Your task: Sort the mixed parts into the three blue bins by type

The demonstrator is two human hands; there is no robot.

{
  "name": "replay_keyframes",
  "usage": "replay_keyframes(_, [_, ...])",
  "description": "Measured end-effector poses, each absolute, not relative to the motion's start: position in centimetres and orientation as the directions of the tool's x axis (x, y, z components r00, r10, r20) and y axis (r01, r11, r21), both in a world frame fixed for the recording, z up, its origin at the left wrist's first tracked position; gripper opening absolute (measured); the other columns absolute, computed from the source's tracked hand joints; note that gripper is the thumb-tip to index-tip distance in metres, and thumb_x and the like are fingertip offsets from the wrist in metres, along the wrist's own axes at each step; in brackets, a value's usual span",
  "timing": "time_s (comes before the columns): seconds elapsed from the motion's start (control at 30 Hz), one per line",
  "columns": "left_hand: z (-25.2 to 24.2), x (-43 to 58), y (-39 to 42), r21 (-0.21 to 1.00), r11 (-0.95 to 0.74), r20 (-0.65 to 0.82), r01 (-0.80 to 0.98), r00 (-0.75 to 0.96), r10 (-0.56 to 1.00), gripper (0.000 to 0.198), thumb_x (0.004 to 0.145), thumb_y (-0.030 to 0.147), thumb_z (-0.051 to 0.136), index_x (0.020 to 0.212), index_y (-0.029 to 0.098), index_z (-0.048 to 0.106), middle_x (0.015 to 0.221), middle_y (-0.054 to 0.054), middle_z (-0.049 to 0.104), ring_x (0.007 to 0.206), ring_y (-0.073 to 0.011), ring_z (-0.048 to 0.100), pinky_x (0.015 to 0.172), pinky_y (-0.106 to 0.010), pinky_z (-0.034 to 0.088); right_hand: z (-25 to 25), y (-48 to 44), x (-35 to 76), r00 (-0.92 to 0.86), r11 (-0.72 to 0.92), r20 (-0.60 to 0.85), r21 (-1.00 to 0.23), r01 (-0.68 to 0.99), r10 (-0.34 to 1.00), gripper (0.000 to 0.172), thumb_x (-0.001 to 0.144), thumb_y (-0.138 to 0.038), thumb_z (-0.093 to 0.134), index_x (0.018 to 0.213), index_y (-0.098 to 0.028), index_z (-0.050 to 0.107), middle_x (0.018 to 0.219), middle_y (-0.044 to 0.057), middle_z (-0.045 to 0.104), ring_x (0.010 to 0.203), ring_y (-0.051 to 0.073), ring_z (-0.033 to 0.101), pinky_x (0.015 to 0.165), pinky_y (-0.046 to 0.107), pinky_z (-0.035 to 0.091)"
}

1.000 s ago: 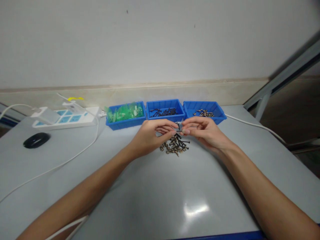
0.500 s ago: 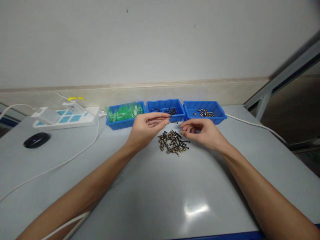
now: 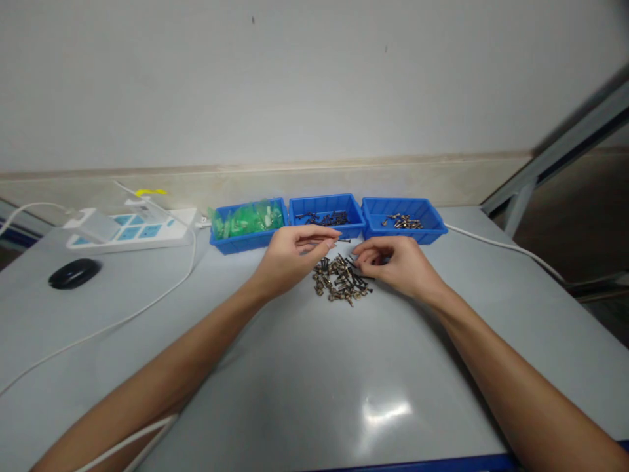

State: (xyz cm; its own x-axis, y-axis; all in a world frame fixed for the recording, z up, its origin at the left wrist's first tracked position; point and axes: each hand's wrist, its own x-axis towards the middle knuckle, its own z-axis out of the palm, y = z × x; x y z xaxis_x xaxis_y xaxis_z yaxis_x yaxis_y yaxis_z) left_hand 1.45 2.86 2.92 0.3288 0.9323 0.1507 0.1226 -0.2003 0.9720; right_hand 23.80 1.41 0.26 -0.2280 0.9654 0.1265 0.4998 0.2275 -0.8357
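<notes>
My left hand (image 3: 297, 257) hovers at the pile's back left, thumb and fingers closed around a dark screw (image 3: 344, 240) whose end sticks out past the fingertips. At the pile's right edge, my right hand (image 3: 393, 259) has its fingers curled in a pinch, with a black screw (image 3: 352, 261) at the tips. Between the hands lies a mixed pile of screws (image 3: 339, 282), some bronze-coloured and some black. Behind them, the middle blue bin (image 3: 327, 200) holds black screws (image 3: 334, 218). Bronze-coloured screws (image 3: 407, 222) lie in the right blue bin (image 3: 432, 233).
The left blue bin (image 3: 240, 246) contains green plastic packaging (image 3: 250, 219) with pale pieces. A white power strip (image 3: 135, 233) with plugged-in adapters and a black mouse (image 3: 73, 273) sit at the left. White cables (image 3: 147, 305) cross the table on both sides.
My left fingertips have come slightly right and down, closer around the dark screw. My right hand has lowered a little to the pile, its fingers drawing together at a black screw.
</notes>
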Motion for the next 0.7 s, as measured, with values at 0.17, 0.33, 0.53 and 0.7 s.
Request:
replay_keyframes(0.17, [3.1, 1.4, 2.5, 0.962, -0.221, 0.149, 0.161, 0.369, 0.918, 0.023, 0.085, 0.028, 0.07, 0.101, 0.012, 0.076, 0.102, -0.011, 0.079, 0.097, -0.0222, 0.076, 0.09, -0.031, 0.061, 1.0, 1.3, 23.8, -0.189, 0.137, 0.091, -0.959, 0.248, 0.978, 0.021, 0.068, -0.017, 0.074, 0.089, -0.016, 0.077, 0.072, 0.003, 0.074, 0.064, 0.015, 0.068, 0.065, 0.027, 0.055])
replay_keyframes(0.33, [3.2, 1.5, 2.2, 0.947, -0.25, 0.145, 0.203, 0.424, 0.894, 0.025, 0.086, 0.03, 0.07, 0.104, 0.014, 0.075, 0.101, -0.01, 0.079, 0.091, -0.0212, 0.076, 0.085, -0.03, 0.062, 1.7, 1.1, 23.6, -0.214, 0.046, 0.034, -0.998, 0.048, 0.976, 0.023, 0.07, -0.03, 0.084, 0.089, -0.019, 0.079, 0.075, 0.005, 0.077, 0.073, 0.021, 0.075, 0.073, 0.034, 0.061])
replay_keyframes(0.53, [2.8, 1.6, 2.2, 0.946, -0.256, 0.15, 0.197, 0.433, 0.889, 0.023, 0.084, 0.029, 0.073, 0.101, 0.014, 0.075, 0.097, -0.009, 0.079, 0.09, -0.0202, 0.076, 0.082, -0.028, 0.062, 1.7, 0.9, 23.6, -0.252, 0.015, 0.003, -0.999, 0.046, 0.968, 0.029, 0.066, -0.035, 0.089, 0.088, -0.019, 0.078, 0.079, 0.007, 0.079, 0.076, 0.022, 0.076, 0.076, 0.035, 0.062])
replay_keyframes(0.7, [2.3, 1.6, 2.4, 0.957, -0.237, 0.133, 0.168, 0.471, 0.872, 0.025, 0.082, 0.031, 0.075, 0.099, 0.013, 0.074, 0.088, -0.009, 0.078, 0.083, -0.0191, 0.076, 0.078, -0.026, 0.062, 1.5, 0.9, 23.4, -0.223, 0.022, 0.023, -1.0, -0.006, 0.975, 0.034, 0.062, -0.033, 0.093, 0.078, -0.018, 0.067, 0.08, 0.005, 0.078, 0.075, 0.02, 0.075, 0.074, 0.032, 0.061])
